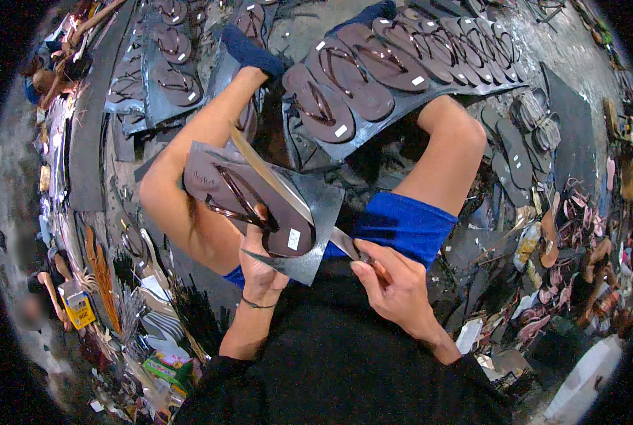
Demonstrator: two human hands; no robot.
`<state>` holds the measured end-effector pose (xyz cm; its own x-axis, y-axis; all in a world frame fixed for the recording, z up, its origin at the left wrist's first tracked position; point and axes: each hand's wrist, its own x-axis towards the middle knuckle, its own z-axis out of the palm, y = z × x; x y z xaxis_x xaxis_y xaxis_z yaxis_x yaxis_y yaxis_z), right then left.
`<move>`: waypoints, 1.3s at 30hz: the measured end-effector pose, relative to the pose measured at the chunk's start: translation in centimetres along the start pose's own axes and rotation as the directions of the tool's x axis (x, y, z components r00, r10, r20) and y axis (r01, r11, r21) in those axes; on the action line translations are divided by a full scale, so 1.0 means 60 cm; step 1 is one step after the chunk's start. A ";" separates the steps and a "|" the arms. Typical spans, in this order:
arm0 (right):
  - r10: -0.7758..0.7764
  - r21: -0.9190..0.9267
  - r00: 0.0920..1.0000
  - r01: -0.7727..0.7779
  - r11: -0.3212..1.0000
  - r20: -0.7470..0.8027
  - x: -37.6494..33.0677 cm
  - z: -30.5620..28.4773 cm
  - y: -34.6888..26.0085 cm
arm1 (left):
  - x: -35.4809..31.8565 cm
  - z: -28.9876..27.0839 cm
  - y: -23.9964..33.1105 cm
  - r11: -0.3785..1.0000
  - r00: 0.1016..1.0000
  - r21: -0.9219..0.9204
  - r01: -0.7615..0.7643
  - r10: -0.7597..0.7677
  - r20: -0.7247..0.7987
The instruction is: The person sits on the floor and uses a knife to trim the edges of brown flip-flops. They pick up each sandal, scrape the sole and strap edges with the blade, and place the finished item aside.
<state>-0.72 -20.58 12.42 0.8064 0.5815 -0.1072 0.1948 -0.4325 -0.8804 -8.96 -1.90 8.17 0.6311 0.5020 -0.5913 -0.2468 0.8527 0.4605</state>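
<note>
My left hand (263,275) grips a brown flip-flop (277,202) with shiny dark straps and a small white label at one end. The flip-flop lies on a larger sheet of dark grey rubber (322,212), which sticks out past its edges. A narrow strip (263,164) of the sheet, partly cut away, stands up along the far right side of the sole. In my right hand (396,280), closed round its handle, is a knife (345,244) whose blade points at the sheet's right edge. Part of my left fingers is hidden beneath the flip-flop.
Beyond my knees, rows of brown flip-flops (359,88) lie on rubber sheets, with more flip-flops (175,81) at the far left. Loose soles (511,152) and pink scraps (536,322) cover the right. Bristly brushes (104,283) and a yellow-labelled container (77,306) stand left.
</note>
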 end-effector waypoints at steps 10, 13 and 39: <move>-0.183 0.146 0.965 0.156 0.977 0.190 0.066 0.078 -0.005 | -0.050 -0.096 0.016 0.960 0.982 0.279 0.017 0.037 -0.187; 0.015 0.041 0.932 -0.031 0.999 0.361 0.049 0.050 -0.026 | -0.056 -0.106 0.016 0.994 0.982 0.109 -0.029 0.048 -0.181; -0.308 0.064 0.950 0.305 0.950 0.058 0.248 0.276 0.003 | -0.081 -0.162 0.035 0.968 1.000 0.251 0.006 -0.001 -0.021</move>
<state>2.10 -0.58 3.05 0.6734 0.7254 0.1429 0.3952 -0.1898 -0.8988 -19.70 -1.14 5.58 0.6157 0.5043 -0.6055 -0.0503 0.7920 0.6085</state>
